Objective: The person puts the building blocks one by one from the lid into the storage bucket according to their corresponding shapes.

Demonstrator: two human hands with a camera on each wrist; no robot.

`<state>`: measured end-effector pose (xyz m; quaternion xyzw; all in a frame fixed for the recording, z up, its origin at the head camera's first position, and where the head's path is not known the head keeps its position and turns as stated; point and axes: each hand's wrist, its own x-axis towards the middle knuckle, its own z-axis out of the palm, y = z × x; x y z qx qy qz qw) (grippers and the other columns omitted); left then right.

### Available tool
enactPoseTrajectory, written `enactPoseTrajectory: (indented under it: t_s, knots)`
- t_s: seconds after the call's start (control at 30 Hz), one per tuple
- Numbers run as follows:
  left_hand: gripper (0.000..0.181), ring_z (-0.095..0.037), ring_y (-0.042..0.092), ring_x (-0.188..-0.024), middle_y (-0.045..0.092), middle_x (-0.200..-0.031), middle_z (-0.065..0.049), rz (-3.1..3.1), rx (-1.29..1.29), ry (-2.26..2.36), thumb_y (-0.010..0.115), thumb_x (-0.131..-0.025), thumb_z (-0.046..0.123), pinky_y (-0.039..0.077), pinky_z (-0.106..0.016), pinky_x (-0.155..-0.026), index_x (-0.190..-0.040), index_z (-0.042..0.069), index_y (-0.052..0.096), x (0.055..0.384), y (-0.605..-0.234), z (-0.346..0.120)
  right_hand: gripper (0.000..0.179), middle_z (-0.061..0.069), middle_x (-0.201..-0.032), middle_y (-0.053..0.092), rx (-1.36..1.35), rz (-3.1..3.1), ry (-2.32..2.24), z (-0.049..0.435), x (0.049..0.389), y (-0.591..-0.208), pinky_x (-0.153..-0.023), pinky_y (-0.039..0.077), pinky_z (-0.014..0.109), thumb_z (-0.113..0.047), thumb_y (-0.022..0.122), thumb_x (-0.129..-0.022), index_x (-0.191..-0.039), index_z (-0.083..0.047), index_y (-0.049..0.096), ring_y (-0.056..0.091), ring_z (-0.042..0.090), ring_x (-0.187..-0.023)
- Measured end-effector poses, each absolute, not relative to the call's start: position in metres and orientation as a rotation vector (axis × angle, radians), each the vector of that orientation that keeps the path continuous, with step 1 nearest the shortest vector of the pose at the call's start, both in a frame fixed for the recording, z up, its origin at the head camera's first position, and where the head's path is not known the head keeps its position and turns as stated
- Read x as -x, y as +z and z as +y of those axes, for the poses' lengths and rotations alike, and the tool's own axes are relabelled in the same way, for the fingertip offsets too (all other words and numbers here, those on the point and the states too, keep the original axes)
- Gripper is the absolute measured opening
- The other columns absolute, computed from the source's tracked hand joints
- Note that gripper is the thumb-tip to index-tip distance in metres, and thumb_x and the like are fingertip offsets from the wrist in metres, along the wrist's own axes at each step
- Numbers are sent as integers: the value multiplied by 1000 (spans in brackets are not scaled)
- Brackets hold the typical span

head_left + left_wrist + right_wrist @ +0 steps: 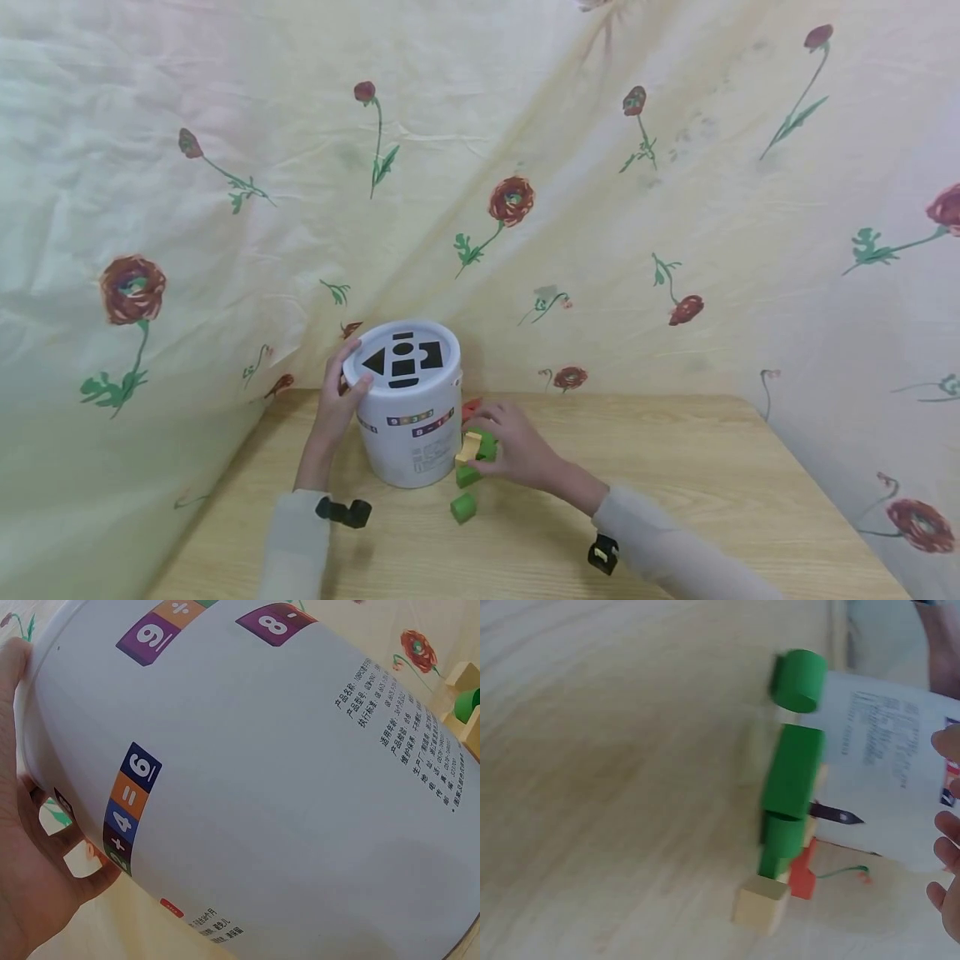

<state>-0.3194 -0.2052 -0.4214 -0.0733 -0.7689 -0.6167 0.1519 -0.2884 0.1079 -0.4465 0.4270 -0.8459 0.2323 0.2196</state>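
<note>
A white shape-sorter bucket (411, 433) stands upright, black shape openings in its lid (420, 377). My left hand (341, 392) grips it at the lid's rim from the left; in the left wrist view the fingers (97, 881) curl along its side. Just right of the bucket, my right hand (517, 446) pinches a notched yellow wooden block (469, 447) between thumb and fingers. Only fingertips (946, 825) of that hand show at the edge of the right wrist view, without the block. Green blocks (793, 761) lie below the hand, beside the bucket.
A green cylinder (462, 507) lies nearest me on the wooden table (675, 467). Past the green blocks are a red block (802, 874) and a plain wooden block (761, 904). A flowered cloth (450, 233) hangs behind the table.
</note>
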Motion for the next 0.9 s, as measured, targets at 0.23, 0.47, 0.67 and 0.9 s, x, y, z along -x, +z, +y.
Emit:
enactPoseTrajectory:
  t_s: [0.23,0.47,0.67,0.9]
  knots:
    - [67,-31,24,-152,20,-167,-3,-2209,201,-1779,58,-96,34,21,-66,-122,-158,31,32,318,-421,-205,41,1,-113,66,-1352,-2294,515,107,277,-465,-96,47,40,-24,89,-73,-109,-14,73,54,19,-108]
    - [67,-30,25,-152,21,-167,-2,-2208,206,-1775,59,-97,37,22,-66,-122,-158,32,33,319,-422,-205,35,-2,-112,68,-1436,-2321,326,104,270,-479,-98,49,37,-33,86,-76,-105,-18,74,56,18,-111]
    - [67,-31,25,-152,21,-167,-3,-2197,219,-1779,59,-97,36,23,-66,-122,-158,32,32,320,-422,-204,35,-4,-113,69,-1466,-2402,190,98,266,-482,-103,47,36,-34,83,-77,-108,-21,74,56,13,-111]
    - [67,-31,23,-153,19,-168,-2,-2209,200,-1788,58,-97,37,21,-66,-122,-158,32,32,317,-421,-204,32,-7,-106,68,-1474,-2438,68,90,266,-482,-103,44,33,-31,82,-76,-106,-22,75,54,11,-106]
